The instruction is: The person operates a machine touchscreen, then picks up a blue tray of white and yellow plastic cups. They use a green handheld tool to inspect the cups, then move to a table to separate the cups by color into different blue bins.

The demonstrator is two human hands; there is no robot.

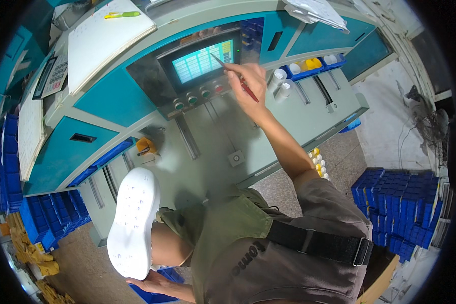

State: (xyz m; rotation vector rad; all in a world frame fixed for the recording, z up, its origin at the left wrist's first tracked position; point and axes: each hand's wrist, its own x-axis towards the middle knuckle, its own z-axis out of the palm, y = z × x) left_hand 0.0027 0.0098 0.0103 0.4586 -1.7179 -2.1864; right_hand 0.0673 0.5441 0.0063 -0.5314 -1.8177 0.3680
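My left hand (157,285) grips the lower end of a white shoe sole (133,223), held upright at the near left with small dark marks down its face. Most of those fingers are hidden behind the sole. My right hand (248,83) reaches forward, its fingers closed round a slim pointed tool with a dark red handle (249,92); I cannot tell its exact kind. The dark tip lies over the lit touchscreen (202,61) on the machine's panel; whether it touches the glass I cannot tell. Green and red push buttons (192,100) sit below the screen.
A grey-green machine bench (213,131) spans the front. An orange cup (146,146) stands on it at left; white bottles (284,90) and a blue bin of cups (306,66) at right. Blue bins (395,202) are stacked on the right floor. Papers (109,40) and a calculator (54,73) lie upper left.
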